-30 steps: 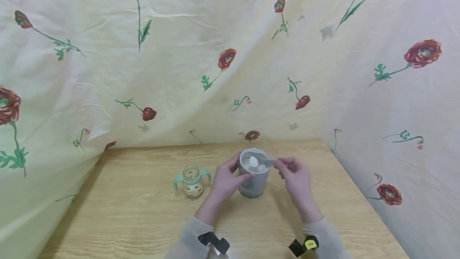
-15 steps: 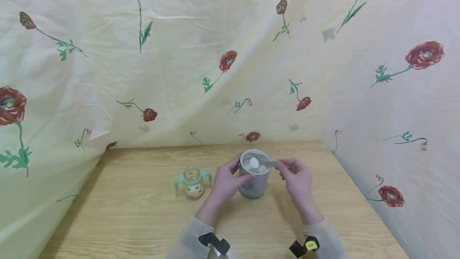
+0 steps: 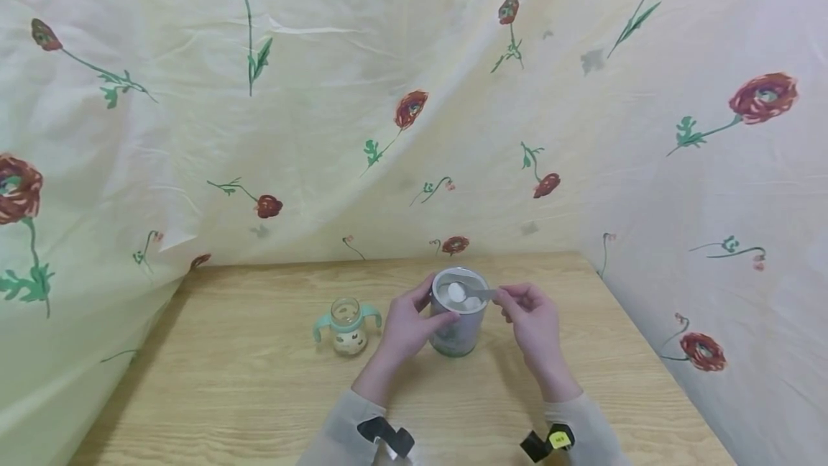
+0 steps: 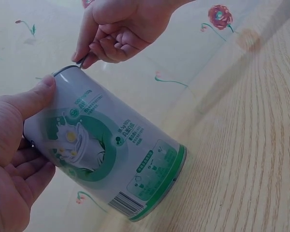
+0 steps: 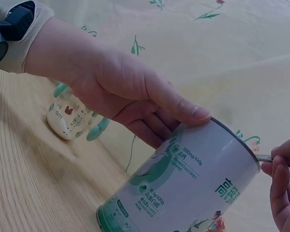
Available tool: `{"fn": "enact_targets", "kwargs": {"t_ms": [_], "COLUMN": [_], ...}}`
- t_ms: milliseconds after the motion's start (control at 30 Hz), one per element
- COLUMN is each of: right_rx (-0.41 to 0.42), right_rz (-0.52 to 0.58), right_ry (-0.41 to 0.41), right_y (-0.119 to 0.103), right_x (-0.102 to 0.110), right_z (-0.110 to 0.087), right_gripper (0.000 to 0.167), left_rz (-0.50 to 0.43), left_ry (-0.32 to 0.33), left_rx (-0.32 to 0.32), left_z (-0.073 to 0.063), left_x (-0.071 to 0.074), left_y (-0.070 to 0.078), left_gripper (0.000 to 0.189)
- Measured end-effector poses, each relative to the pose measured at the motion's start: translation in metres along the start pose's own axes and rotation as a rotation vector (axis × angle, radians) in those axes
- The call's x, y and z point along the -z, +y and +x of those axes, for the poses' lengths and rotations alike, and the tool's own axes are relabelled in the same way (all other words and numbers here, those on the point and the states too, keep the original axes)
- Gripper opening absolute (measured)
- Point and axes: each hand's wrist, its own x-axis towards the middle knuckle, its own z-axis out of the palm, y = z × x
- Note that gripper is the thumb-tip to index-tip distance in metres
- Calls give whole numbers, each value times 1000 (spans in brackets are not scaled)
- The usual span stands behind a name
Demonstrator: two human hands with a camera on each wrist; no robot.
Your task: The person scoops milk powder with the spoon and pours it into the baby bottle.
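A white and green milk powder can (image 3: 455, 335) stands upright on the table, its top open with white powder inside. My left hand (image 3: 406, 326) grips the can from the left near its rim, thumb across the near side, as the left wrist view shows the thumb on the can (image 4: 121, 145). On the other side my right hand (image 3: 537, 322) pinches the handle of a spoon (image 3: 481, 293) between thumb and fingers. The spoon reaches over the rim, and its bowl, heaped with white powder, lies within the can's opening. My other right fingers curl in.
Left of the can stands a clear baby bottle (image 3: 348, 340) with two mint-green handles, uncapped. Its printed side also shows behind the left hand in the right wrist view. A flowered cloth (image 3: 310, 128) hangs behind and beside the wooden table (image 3: 246, 380).
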Motion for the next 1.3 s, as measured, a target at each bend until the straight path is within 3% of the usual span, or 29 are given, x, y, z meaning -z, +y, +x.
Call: {"fn": "enact_targets", "kwargs": {"t_ms": [500,733,933,1300], "right_rx": [-50,-71,-92,-122], "right_rz": [120,230,268,366], "right_ry": [11,33,29,45], "right_y": [-11,-15,-21,-27], "right_x": [0,1,-1,-9], "right_z": [0,0,-1,-5], "right_gripper": [19,16,18,7], "left_rz": [29,71,83,74], "left_ry": [-16,4,13,43], "left_rx": [15,48,58,40], "left_z": [-1,-3,-9,-25], "left_x": [10,18,32,64], "left_y": [13,21,27,34], "left_gripper": [89,89,91,83]}}
